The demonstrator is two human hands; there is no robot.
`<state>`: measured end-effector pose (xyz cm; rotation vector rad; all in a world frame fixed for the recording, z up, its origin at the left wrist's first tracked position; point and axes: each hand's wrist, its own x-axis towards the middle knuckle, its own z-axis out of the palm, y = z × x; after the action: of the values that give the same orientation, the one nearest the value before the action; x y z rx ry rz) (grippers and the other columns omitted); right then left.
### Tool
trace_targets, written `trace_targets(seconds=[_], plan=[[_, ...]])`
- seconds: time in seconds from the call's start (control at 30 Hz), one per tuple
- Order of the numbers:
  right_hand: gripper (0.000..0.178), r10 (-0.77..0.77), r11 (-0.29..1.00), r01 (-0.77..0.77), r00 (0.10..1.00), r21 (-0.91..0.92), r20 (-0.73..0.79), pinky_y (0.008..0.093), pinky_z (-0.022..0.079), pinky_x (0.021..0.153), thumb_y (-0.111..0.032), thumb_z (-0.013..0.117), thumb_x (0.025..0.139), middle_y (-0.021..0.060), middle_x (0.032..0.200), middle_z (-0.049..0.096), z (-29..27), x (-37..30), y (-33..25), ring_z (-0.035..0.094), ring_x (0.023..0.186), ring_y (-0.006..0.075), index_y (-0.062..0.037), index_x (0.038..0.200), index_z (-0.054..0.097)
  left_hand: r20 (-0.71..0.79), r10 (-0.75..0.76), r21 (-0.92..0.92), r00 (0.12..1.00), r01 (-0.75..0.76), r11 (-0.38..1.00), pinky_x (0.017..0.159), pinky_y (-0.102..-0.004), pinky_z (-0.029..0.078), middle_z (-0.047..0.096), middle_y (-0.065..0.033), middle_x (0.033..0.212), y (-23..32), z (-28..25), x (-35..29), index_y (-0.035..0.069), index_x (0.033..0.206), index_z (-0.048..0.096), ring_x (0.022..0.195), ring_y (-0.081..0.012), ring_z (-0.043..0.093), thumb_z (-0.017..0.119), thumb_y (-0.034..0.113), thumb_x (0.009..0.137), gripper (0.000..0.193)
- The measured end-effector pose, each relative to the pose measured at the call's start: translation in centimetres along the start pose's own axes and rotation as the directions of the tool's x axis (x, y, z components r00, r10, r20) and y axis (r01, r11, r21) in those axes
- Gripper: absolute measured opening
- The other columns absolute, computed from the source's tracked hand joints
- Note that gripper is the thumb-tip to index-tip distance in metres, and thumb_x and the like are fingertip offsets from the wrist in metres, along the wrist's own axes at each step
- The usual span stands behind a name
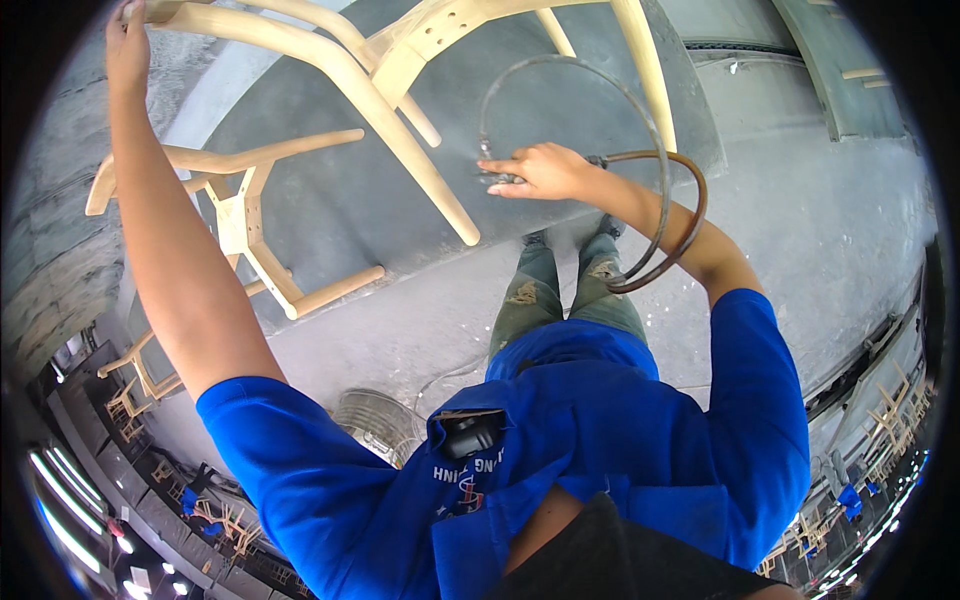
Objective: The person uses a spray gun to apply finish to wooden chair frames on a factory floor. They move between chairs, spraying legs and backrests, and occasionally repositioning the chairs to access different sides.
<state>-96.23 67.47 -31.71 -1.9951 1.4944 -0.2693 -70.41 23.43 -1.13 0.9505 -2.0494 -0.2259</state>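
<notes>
At the upper left my left hand (127,52) is closed on the end of a pale wooden chair frame (345,75), which is tilted so its legs point toward me. My right hand (548,172) is wrapped round a small metal spray gun (500,180), to the right of the frame's nearest leg and apart from it. A thin grey hose (600,72) loops up from the gun, and a brown hose (697,195) curves back under my right forearm. Faint mist seems to hang left of the gun.
A second wooden chair frame (240,222) lies on the grey surface (300,100) below the first. A round metal bucket (375,418) stands on the floor (420,330) by my left side. More chair frames (895,415) stand at the far right and lower left.
</notes>
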Motion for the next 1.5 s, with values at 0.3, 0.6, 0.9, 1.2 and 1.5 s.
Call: trace_targets(seconds=[0.3, 0.6, 0.9, 1.2, 1.5], plan=[[0.054, -0.114, 0.95, 0.196, 0.942, 0.243, -0.314, 0.0425, 0.051, 0.101, -0.047, 0.051, 0.103, 0.019, 0.135, 0.066, -13.6, -5.5, -4.6, 0.07, 0.112, 0.0352, -0.0123, 0.145, 0.06, -0.004, 0.144, 0.041, 0.99, -0.144, 0.989, 0.111, -0.0424, 0.039, 0.057, -0.0234, 0.137, 5.0, -2.5, -4.7, -0.002, 0.142, 0.05, 0.126, -0.0331, 0.055, 0.046, 0.036, 0.107, 0.052], [0.05, -0.409, 0.912, 0.324, 0.768, -0.253, -0.492, 0.0416, 0.053, 0.075, -0.046, 0.057, 0.101, 0.0153, 0.1, 0.075, -24.1, 3.9, -10.2, 0.07, 0.083, 0.0303, -0.0189, 0.142, 0.063, -0.134, 0.094, -0.476, 0.986, -0.147, 0.867, 0.112, -0.0374, 0.043, 0.066, -0.0182, 0.128, 6.1, -1.9, -9.0, -0.004, 0.128, 0.059, 0.121, -0.0242, 0.061, 0.041, 0.019, 0.109, 0.035], [0.063, -0.222, 0.951, 0.29, 0.877, 0.102, -0.427, 0.0369, 0.052, 0.089, -0.054, 0.041, 0.106, 0.0161, 0.133, 0.068, -19.4, -0.8, -6.0, 0.069, 0.098, 0.0288, -0.0092, 0.147, 0.056, -0.162, 0.042, -0.468, 0.986, -0.114, 0.876, 0.112, -0.0373, 0.044, 0.066, -0.0173, 0.13, 4.5, -1.0, -7.1, -0.003, 0.131, 0.06, 0.124, -0.0241, 0.06, 0.045, 0.021, 0.108, 0.036], [0.072, 0.511, 0.701, -0.013, 0.706, 0.713, -0.49, 0.0252, 0.04, 0.053, -0.059, 0.024, 0.109, 0.0043, 0.085, 0.067, -10.8, -22.5, -3.5, 0.047, 0.061, 0.0083, -0.0074, 0.149, 0.054, -0.381, 0.001, -0.269, 0.924, -0.112, 0.957, 0.111, -0.0381, 0.042, 0.063, -0.0198, 0.135, 12.3, -0.7, -15.3, -0.005, 0.134, 0.059, 0.126, -0.0282, 0.06, 0.043, 0.022, 0.108, 0.041], [0.081, 0.971, 0.227, 0.293, 0.01, 0.929, -0.241, 0.0222, 0.036, 0.041, -0.066, 0.019, 0.106, 0.0114, 0.084, 0.07, -6.6, -37.3, -3.2, 0.064, 0.064, 0.0146, 0.0005, 0.119, 0.063, 0.037, 0.462, 0.074, 0.886, -0.464, 0.883, 0.119, -0.0509, 0.026, 0.071, -0.0083, 0.124, 30.8, 10.0, -26.4, 0.006, 0.132, 0.067, 0.122, -0.0297, 0.063, 0.055, 0.04, 0.099, 0.049]])
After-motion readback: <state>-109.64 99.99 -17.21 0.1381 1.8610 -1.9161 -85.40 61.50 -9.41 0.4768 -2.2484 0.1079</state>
